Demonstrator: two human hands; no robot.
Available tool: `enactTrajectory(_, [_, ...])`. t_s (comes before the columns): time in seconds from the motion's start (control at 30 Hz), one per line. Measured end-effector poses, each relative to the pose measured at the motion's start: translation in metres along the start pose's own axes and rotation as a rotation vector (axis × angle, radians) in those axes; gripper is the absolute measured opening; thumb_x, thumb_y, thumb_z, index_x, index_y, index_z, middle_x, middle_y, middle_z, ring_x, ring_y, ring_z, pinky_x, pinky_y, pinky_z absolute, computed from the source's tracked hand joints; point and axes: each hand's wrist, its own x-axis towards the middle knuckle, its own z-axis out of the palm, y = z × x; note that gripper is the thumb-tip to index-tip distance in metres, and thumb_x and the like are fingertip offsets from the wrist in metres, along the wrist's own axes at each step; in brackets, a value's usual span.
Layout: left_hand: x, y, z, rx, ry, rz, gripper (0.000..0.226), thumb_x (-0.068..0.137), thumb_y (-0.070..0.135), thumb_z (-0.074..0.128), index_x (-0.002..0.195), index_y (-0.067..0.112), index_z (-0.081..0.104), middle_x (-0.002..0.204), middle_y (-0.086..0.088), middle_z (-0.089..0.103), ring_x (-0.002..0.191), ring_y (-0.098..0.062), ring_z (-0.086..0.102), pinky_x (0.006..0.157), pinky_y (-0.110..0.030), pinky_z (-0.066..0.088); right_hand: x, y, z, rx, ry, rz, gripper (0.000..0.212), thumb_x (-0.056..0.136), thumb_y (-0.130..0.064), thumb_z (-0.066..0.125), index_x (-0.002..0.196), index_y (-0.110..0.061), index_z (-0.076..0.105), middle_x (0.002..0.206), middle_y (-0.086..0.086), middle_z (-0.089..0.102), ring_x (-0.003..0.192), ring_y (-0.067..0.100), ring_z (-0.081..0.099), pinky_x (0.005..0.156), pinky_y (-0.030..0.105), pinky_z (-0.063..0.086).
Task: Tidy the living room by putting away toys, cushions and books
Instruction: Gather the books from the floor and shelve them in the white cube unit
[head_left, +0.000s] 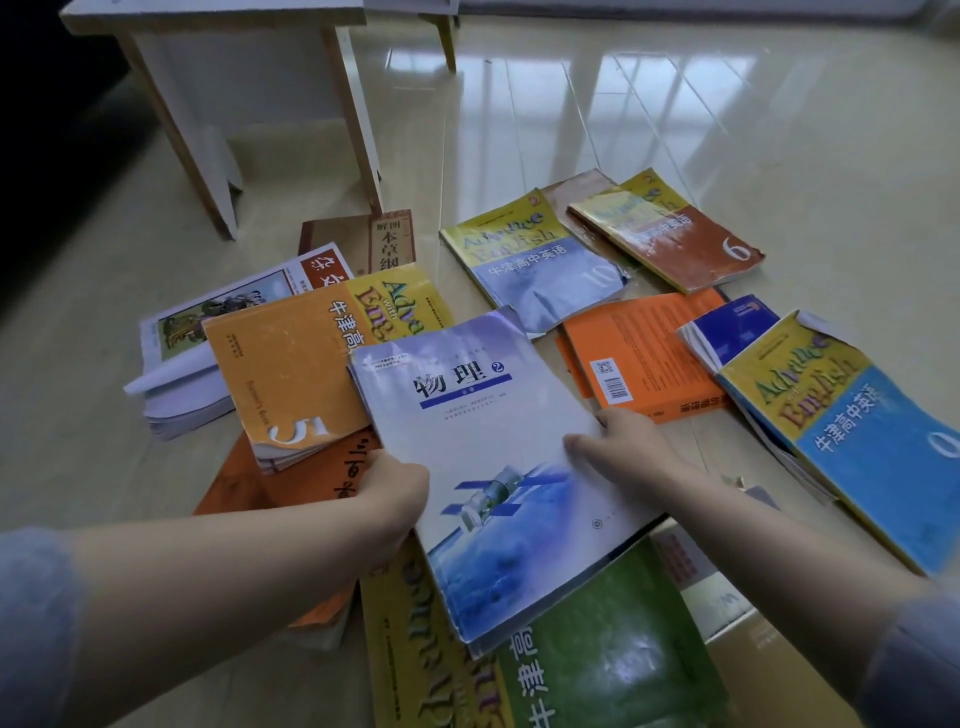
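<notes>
A pale blue physics textbook (483, 441) with a satellite on its cover is held above the floor by both hands. My left hand (389, 491) grips its left edge. My right hand (623, 447) grips its right edge, thumb on the cover. Under it lie a green and yellow book (597, 665) and an orange book (249, 483). To the left sits an orange and yellow English book (296, 358) on a white thick book (182, 374). Several more books lie scattered on the floor.
A white wooden stool (234, 93) stands at the back left. Right of the hands lie an orange book (639, 353), a blue and yellow English book (852, 431), and two more English books (535, 260) (670, 234) farther back. Glossy tiled floor (727, 104) stretches beyond.
</notes>
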Motion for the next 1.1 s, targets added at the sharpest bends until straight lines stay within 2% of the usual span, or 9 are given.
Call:
enactTrajectory(0.1, [-0.029,0.017,-0.004,0.038,-0.019,0.021,0.039,0.074,0.016,0.057,0.108,0.01,0.039,0.105,-0.014,0.059,0.093,-0.035,0.062,0.087,-0.052,0.052,-0.011,0.001,-0.001,0.175,-0.022,0.033,0.028,0.088,-0.038,0.061,0.1,-0.012,0.059,0.096,0.006,0.065,0.085,0.023,0.066,0.079,0.044,0.057])
enactTrajectory(0.3, [-0.064,0.035,-0.028,0.066,-0.028,0.134,0.025,0.091,0.011,0.053,0.112,0.011,0.041,0.113,-0.014,0.058,0.099,-0.033,0.06,0.091,-0.051,0.05,-0.044,-0.019,-0.007,0.22,-0.033,-0.04,0.027,0.093,-0.033,0.058,0.107,-0.012,0.052,0.1,0.004,0.061,0.092,0.023,0.063,0.08,0.04,0.056])
enactTrajectory(0.47, [-0.1,0.038,-0.072,0.084,-0.007,0.192,0.048,0.088,0.017,0.058,0.13,0.011,0.035,0.121,-0.01,0.057,0.105,-0.032,0.06,0.094,-0.049,0.05,-0.073,-0.047,-0.002,0.353,-0.018,-0.109,0.027,0.089,-0.026,0.065,0.109,-0.011,0.057,0.104,0.005,0.064,0.092,0.025,0.065,0.075,0.036,0.053])
enactTrajectory(0.57, [-0.123,0.036,-0.115,0.119,0.087,0.253,0.034,0.089,0.017,0.059,0.118,0.013,0.042,0.116,-0.01,0.06,0.104,-0.032,0.061,0.094,-0.049,0.05,-0.084,-0.068,0.017,0.556,-0.084,-0.148,0.027,0.086,-0.019,0.069,0.107,-0.005,0.058,0.097,0.012,0.07,0.079,0.027,0.07,0.07,0.04,0.056])
enactTrajectory(0.63, [-0.135,0.032,-0.148,0.118,0.121,0.271,0.026,0.09,0.015,0.058,0.111,0.017,0.043,0.112,-0.009,0.062,0.1,-0.031,0.063,0.091,-0.05,0.051,-0.089,-0.087,0.034,0.636,-0.163,-0.161,0.021,0.086,-0.013,0.069,0.104,-0.006,0.059,0.09,0.012,0.071,0.063,0.018,0.069,0.057,0.031,0.056])
enactTrajectory(0.7, [-0.151,0.026,-0.186,0.093,0.152,0.275,0.026,0.09,0.016,0.059,0.111,0.018,0.043,0.111,-0.009,0.062,0.099,-0.03,0.063,0.088,-0.051,0.053,-0.095,-0.113,0.053,0.645,-0.27,-0.207,0.018,0.086,-0.007,0.067,0.103,-0.005,0.063,0.09,0.013,0.072,0.059,0.015,0.069,0.052,0.026,0.054])
enactTrajectory(0.77, [-0.171,0.015,-0.227,0.039,0.236,0.273,0.025,0.091,0.014,0.057,0.111,0.018,0.043,0.111,-0.009,0.061,0.098,-0.03,0.064,0.085,-0.05,0.055,-0.104,-0.149,0.073,0.623,-0.375,-0.282,0.019,0.087,-0.005,0.065,0.105,0.0,0.066,0.089,0.013,0.074,0.064,0.017,0.07,0.055,0.028,0.055])
enactTrajectory(0.9, [-0.194,-0.013,-0.274,-0.034,0.331,0.237,0.025,0.092,0.013,0.055,0.112,0.018,0.041,0.112,-0.009,0.06,0.097,-0.028,0.064,0.082,-0.046,0.056,-0.127,-0.195,0.1,0.548,-0.469,-0.371,0.017,0.087,-0.007,0.065,0.104,-0.007,0.067,0.1,0.015,0.073,0.082,0.028,0.071,0.077,0.041,0.057])
enactTrajectory(1.1, [-0.196,-0.06,-0.308,-0.003,0.365,0.275,0.026,0.091,0.011,0.057,0.111,0.019,0.042,0.108,-0.01,0.061,0.098,-0.029,0.063,0.086,-0.053,0.054,-0.15,-0.213,0.139,0.515,-0.548,-0.384,0.04,0.085,-0.003,0.065,0.12,-0.018,0.054,0.108,0.004,0.07,0.093,0.024,0.07,0.081,0.043,0.058])
